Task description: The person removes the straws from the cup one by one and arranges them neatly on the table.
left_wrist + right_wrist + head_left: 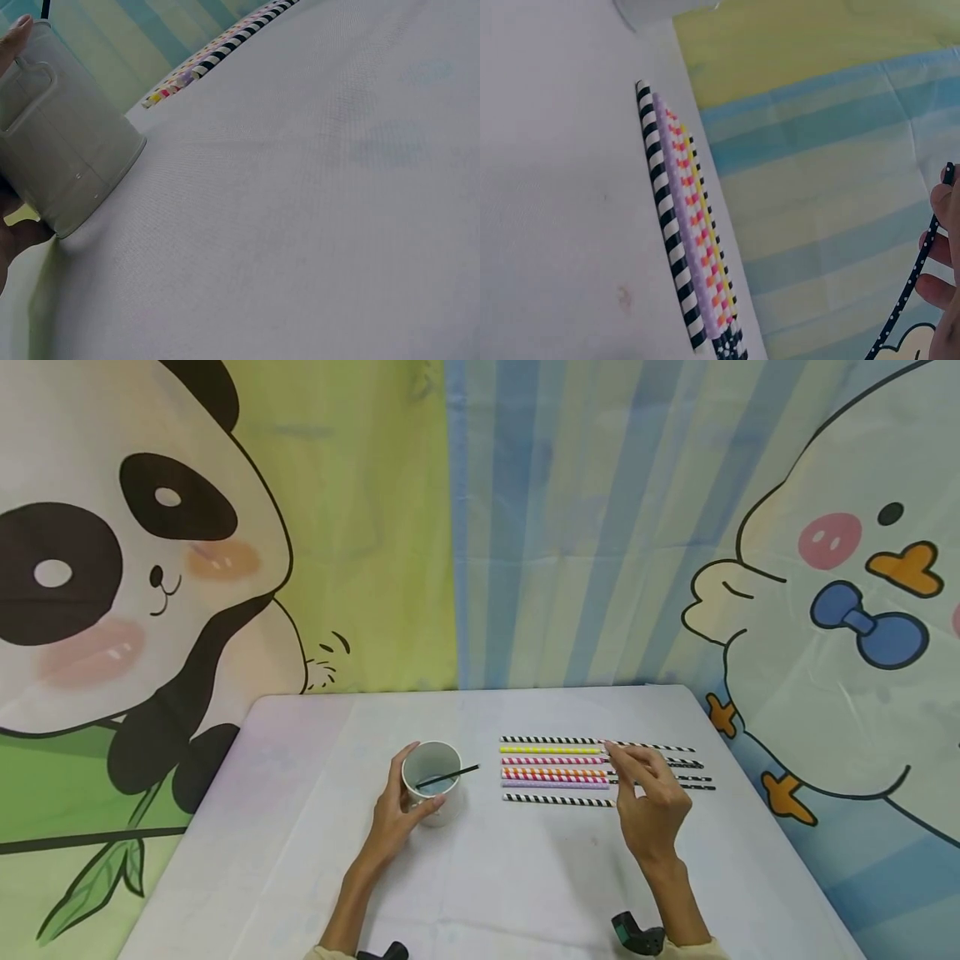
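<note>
My left hand (pixel 397 818) grips a pale mug (pixel 447 812) standing on the table, thumb on the near side. The mug's handle (pixel 46 82) shows in the left wrist view. A thin black stick (pixel 459 772) leans in the mug and pokes out over its right rim. My right hand (pixel 651 802) is above the right end of a row of patterned straws. Its fingers pinch a black straw with white dots (pixel 909 289), seen in the right wrist view. The row includes a yellow straw (pixel 551 750), a purple straw (pixel 555 784) and a black-and-white striped straw (pixel 558 798).
More black-and-white straws (pixel 701 787) lie at the row's right end, partly behind my right hand. A white cloth covers the table (pixel 300 860). Behind it hangs a curtain (pixel 525 568) with a panda and a bird.
</note>
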`<act>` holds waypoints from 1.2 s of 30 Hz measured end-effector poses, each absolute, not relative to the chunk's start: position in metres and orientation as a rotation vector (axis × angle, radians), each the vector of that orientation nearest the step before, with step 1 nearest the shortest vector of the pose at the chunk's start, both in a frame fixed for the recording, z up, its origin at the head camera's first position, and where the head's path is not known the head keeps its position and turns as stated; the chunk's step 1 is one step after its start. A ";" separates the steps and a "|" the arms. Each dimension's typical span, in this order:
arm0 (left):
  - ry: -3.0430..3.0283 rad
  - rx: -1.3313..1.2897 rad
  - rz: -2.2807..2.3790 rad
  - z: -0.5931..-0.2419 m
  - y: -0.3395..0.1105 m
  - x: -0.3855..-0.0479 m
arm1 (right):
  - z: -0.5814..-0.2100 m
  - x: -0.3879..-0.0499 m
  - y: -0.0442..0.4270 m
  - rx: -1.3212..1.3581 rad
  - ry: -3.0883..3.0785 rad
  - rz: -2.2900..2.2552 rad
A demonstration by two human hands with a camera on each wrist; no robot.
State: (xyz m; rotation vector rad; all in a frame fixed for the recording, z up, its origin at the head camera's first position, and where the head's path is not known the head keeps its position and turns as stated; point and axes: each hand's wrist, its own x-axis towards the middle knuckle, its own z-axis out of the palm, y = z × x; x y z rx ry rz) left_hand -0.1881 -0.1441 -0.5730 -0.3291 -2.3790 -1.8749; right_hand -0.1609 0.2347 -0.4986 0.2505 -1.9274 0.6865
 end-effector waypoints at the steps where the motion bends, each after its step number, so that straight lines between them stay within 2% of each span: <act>1: -2.380 -0.329 -1.877 -0.573 -0.144 -0.188 | -0.501 -0.161 0.238 0.247 -1.945 0.656; 24: -2.353 -0.342 -1.876 -0.577 -0.143 -0.189 | -0.567 -0.162 0.296 0.238 -2.338 0.336; 36: -2.382 -0.295 -1.880 -0.573 -0.142 -0.187 | -0.576 -0.166 0.305 0.216 -2.508 0.295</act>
